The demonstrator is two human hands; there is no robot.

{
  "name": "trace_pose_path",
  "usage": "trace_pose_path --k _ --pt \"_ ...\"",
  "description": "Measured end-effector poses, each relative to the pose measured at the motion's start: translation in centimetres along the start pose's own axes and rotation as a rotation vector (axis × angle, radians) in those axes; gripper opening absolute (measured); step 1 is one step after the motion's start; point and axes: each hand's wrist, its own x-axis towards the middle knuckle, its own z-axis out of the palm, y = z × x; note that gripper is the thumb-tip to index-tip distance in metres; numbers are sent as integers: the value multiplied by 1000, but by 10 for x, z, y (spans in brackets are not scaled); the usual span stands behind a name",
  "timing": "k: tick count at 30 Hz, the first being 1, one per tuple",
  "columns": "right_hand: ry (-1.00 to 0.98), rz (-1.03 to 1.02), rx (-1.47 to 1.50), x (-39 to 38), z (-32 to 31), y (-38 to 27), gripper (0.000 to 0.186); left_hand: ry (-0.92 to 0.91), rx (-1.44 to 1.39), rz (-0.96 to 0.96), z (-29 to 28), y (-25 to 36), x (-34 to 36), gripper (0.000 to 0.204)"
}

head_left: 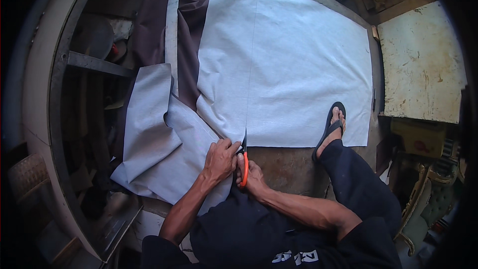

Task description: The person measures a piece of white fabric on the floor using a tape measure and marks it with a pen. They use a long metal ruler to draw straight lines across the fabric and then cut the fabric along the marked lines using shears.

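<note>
A pale sheet of upholstery-like material [308,65] lies spread out with a thin straight line marked along it. At its near edge, scissors [244,172] with orange handles have their dark blades at the lower end of that line. My right hand [255,177] is closed round the handles. Just left of the blades, my left hand [219,158] is closed on the sheet's near edge, its fingertips partly hidden. Loose folded material [149,119], pale like the sheet, hangs beside my left arm.
Dark brown material [191,35] bunches at the far left, with a long pale strip [172,30] over it. My sandalled foot [334,123] rests on the sheet's right part. A stained pale board [423,65] stands right; a tufted chair [433,204] is below it. A frame [99,63] borders the left.
</note>
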Motion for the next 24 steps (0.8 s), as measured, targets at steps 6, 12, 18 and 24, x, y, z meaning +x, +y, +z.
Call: trace_pose_path --k 6,12,18,24 --pt "63 13 96 17 7 -13 60 -21 -71 -29 -9 1 -1 39" --pt "37 -81 61 20 4 -7 71 -12 -101 -30 -11 0 -4 41" --pt "62 -97 139 33 2 -14 57 -33 -121 -65 -20 4 -6 41" --pt "51 -149 190 43 -3 -25 57 -24 -167 -92 -22 3 -9 42"
